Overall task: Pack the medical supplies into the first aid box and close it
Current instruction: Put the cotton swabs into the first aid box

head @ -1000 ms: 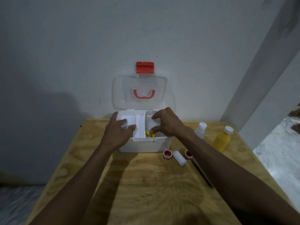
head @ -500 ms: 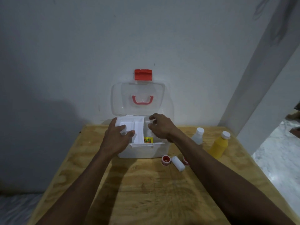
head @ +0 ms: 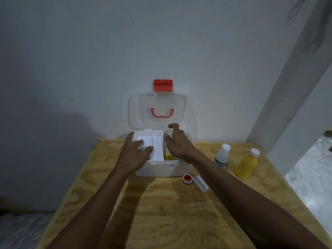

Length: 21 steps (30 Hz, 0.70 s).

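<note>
Head view: we are gripping the white tray with our left hand, right hand loosely curled, holding nothing, at three o'clock; we are best seating it level in the first aid box.

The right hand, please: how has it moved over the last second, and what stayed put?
The right hand drew back from the yellow packet toward the box's rear, fingers lifted. The left hand still grips the white insert tray; the bottles and rolls on the table are unmoved.
</note>
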Each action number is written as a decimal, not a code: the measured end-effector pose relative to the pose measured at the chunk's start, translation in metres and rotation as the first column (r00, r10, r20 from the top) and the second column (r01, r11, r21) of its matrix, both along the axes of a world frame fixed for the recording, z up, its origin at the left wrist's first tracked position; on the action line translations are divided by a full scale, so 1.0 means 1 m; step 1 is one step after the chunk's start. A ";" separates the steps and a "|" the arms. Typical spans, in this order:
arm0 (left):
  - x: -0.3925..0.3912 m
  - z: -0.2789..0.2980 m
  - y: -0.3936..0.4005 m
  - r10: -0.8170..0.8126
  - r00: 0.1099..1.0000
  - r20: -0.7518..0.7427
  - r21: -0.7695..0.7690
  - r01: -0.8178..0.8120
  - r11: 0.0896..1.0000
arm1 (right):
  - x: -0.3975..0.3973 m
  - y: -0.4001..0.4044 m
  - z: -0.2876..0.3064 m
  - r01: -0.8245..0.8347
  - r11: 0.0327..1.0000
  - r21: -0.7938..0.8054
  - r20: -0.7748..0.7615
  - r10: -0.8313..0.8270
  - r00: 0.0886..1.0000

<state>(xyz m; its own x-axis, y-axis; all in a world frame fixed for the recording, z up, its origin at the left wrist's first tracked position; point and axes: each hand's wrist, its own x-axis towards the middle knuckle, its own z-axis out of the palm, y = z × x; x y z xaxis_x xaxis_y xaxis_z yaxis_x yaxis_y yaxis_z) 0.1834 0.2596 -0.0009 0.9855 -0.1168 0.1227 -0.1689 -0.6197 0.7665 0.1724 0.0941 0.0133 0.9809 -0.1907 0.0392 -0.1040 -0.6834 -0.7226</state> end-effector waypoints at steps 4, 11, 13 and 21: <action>-0.001 0.002 -0.001 0.002 1.000 -0.003 0.013 -0.002 1.000 | -0.001 0.004 0.001 -0.090 0.996 0.004 -0.009 0.090 0.996; -0.002 0.003 -0.001 0.006 1.000 -0.003 0.025 -0.006 1.000 | 0.001 0.003 0.000 -0.171 0.985 0.007 -0.080 0.171 0.982; -0.003 0.003 -0.001 0.007 1.000 -0.002 0.020 -0.007 1.000 | 0.002 0.003 0.000 -0.169 0.985 0.031 -0.098 0.171 0.980; -0.004 0.004 -0.002 0.013 1.000 -0.007 0.015 -0.012 1.000 | 0.002 0.004 0.001 -0.163 0.982 0.092 -0.116 0.173 0.978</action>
<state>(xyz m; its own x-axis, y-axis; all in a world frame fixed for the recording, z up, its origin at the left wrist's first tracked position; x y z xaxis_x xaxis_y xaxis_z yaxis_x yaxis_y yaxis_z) 0.1794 0.2574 0.0026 0.9877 -0.1062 0.1144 -0.1559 -0.6331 0.7582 0.1740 0.0977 0.0143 0.9955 -0.0203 -0.0931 -0.0846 -0.6380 -0.7654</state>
